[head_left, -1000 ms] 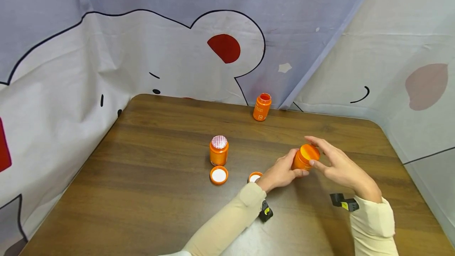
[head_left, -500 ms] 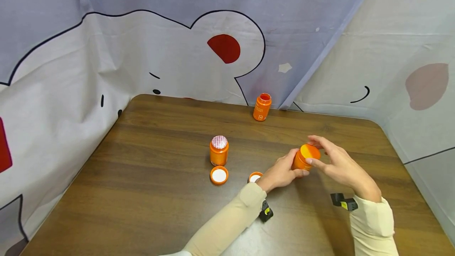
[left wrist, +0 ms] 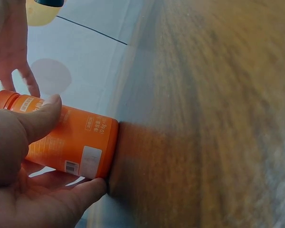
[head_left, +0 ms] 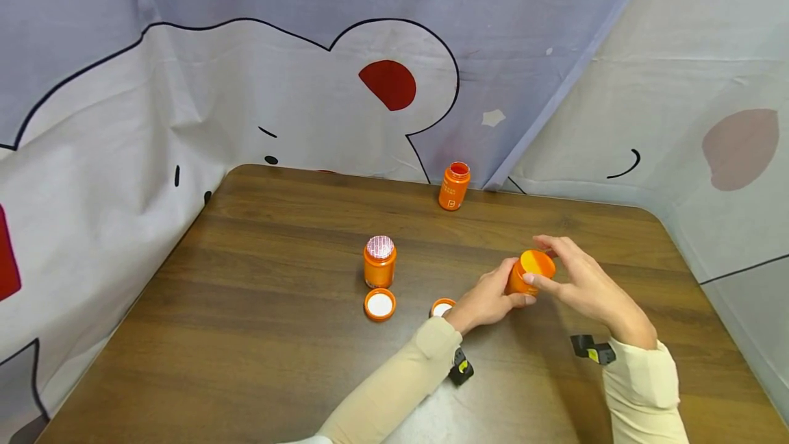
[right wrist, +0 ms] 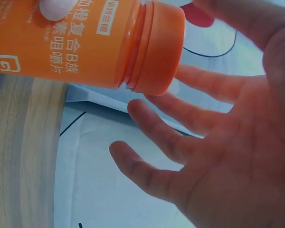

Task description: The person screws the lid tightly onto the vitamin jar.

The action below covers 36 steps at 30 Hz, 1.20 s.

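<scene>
Left hand (head_left: 490,297): we see it grasping the capped bottle (left wrist: 80,137), its thumb across the printed side.
Right hand (head_left: 588,290): thumb against the near side of the cap (right wrist: 161,50), fingers extended and spread along the far side; whether they pinch it, we cannot tell.
Capped bottle: orange, pale print, base down at the right part of the wooden table (head_left: 296,362); we cannot confirm that it touches the wood. Cap is on, orange.
Far bottle (head_left: 453,192): orange, upright, lidless, mouth uncovered; we place it near the table's back edge, before the patterned cloth (head_left: 246,88).
Sealed bottle (head_left: 379,270): orange, upright, left of both hands; we note a printed seal across its mouth.
Left lid (head_left: 379,304): orange rim, white inner face up, just in front of the sealed bottle.
Right lid (head_left: 442,306): same colours, inner face up; we see only part, beside the left wrist.
</scene>
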Motion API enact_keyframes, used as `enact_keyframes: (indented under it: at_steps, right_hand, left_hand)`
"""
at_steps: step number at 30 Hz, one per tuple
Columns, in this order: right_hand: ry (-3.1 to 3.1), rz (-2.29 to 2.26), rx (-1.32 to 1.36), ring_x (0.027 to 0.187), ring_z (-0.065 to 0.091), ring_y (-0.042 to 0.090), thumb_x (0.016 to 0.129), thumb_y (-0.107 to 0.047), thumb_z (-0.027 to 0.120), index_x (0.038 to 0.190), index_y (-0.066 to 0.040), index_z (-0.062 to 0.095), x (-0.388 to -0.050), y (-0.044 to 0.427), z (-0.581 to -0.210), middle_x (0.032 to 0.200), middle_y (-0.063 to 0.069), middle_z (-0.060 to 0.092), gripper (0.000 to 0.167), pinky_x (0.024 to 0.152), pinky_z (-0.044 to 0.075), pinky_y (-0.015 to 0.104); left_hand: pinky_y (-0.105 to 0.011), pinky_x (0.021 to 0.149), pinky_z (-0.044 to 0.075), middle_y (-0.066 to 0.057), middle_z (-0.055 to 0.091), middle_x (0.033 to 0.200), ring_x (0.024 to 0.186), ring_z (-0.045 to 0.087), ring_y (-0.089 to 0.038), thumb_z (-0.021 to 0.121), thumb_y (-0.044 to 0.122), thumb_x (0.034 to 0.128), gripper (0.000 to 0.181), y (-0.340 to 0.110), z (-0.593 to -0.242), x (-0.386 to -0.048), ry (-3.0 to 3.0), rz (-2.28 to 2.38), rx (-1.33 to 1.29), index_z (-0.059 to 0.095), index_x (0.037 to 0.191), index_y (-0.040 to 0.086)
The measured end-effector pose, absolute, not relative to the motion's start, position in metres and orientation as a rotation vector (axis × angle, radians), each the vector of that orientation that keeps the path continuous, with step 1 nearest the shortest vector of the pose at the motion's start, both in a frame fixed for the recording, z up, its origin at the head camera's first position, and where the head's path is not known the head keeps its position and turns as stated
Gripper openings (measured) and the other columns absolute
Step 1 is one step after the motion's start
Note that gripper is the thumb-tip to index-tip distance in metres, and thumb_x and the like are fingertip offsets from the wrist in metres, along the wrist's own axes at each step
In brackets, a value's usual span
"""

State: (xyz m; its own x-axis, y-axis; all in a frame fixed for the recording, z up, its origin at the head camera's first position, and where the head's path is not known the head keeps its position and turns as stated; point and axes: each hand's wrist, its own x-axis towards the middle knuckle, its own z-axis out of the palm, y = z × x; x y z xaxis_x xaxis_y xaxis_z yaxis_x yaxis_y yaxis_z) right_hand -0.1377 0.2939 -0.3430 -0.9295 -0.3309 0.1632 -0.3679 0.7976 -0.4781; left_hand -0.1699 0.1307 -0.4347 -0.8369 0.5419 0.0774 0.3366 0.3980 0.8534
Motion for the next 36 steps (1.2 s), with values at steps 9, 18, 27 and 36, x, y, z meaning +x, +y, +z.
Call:
enact_keyframes:
  at_steps: [9,18,27,36]
  right_hand:
    - [-2.927,0.862,0.663,0.12,0.041,0.035,0.085,-0.024,0.066,0.138,-0.013,0.036,-0.1333,0.2975,-0.3373,0.135,0.009,0.042,0.062,0.092,0.033,0.056]
    - [-2.911,0.784,0.698,0.115,0.048,0.024,0.087,-0.02,0.064,0.133,-0.013,0.044,-0.1358,0.2979,-0.3414,0.128,0.004,0.051,0.051,0.093,0.035,0.027]
    - [-2.898,0.812,0.632,0.105,0.051,0.024,0.085,-0.024,0.066,0.128,-0.007,0.047,-0.1376,0.2954,-0.3431,0.121,0.007,0.054,0.05,0.086,0.04,0.044]
    - [-2.909,0.822,0.505,0.098,0.052,0.029,0.083,-0.034,0.068,0.126,-0.006,0.048,-0.1402,0.2935,-0.3452,0.112,0.009,0.054,0.055,0.081,0.041,0.047]
  left_hand:
    - [-0.02,0.085,0.042,0.003,0.055,0.12,0.097,0.053,-0.006,0.065,0.04,0.0832,0.061,0.131,-0.4361,-0.1704,2.456,1.404,0.788,0.036,0.134,0.022]
    - [-0.02,0.08,0.043,0.005,0.056,0.114,0.091,0.052,-0.005,0.065,0.04,0.0829,0.059,0.1309,-0.4355,-0.1704,2.436,1.423,0.768,0.038,0.132,0.023]
    - [-0.019,0.08,0.043,0.003,0.055,0.115,0.092,0.052,-0.005,0.065,0.038,0.0833,0.059,0.1317,-0.4373,-0.1705,2.443,1.421,0.789,0.037,0.133,0.022]
    - [-0.021,0.085,0.043,0.004,0.055,0.119,0.097,0.053,-0.005,0.065,0.04,0.0835,0.059,0.1329,-0.4388,-0.1705,2.451,1.422,0.789,0.036,0.133,0.023]
